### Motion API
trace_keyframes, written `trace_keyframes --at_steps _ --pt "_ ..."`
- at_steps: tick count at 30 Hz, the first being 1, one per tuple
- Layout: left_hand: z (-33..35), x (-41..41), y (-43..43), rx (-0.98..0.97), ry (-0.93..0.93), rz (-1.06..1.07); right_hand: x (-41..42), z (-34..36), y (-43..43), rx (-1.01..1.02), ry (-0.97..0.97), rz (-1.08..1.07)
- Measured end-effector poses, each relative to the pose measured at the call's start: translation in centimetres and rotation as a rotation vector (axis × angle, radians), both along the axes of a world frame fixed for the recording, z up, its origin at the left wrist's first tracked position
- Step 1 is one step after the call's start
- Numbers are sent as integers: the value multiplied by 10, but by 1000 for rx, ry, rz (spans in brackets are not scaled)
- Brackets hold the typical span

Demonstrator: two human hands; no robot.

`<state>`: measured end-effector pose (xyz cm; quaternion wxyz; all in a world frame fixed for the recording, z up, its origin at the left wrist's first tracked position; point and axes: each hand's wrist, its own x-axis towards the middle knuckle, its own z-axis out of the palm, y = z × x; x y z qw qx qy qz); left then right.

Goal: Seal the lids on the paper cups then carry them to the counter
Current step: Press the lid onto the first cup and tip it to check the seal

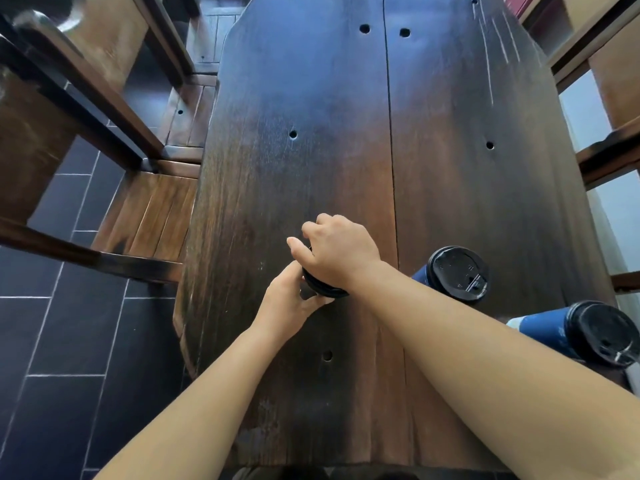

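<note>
Near the middle of the dark wooden surface (346, 133), both hands are on one cup (325, 289). The right hand (337, 252) lies over its black top, fingers curled down round the rim. The left hand (289, 304) clasps it from 7 o'clock, fingers wrapped just under the rim. A second cup (457, 273) sits at 3 o'clock and a third cup (588, 332) at 4 o'clock, both lidded.

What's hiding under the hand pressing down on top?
A round black plastic lid; only its edge shows beneath the right hand. Any cup below it is hidden by that hand and the left hand.
</note>
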<state>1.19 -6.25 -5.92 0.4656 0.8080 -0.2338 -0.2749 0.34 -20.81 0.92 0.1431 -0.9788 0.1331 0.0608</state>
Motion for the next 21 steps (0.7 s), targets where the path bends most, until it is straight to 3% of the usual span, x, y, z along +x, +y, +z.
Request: trace_keyframes --at_steps 21 --pt "4 2 0 46 10 -2 2 -2 1 1 -10 -6"
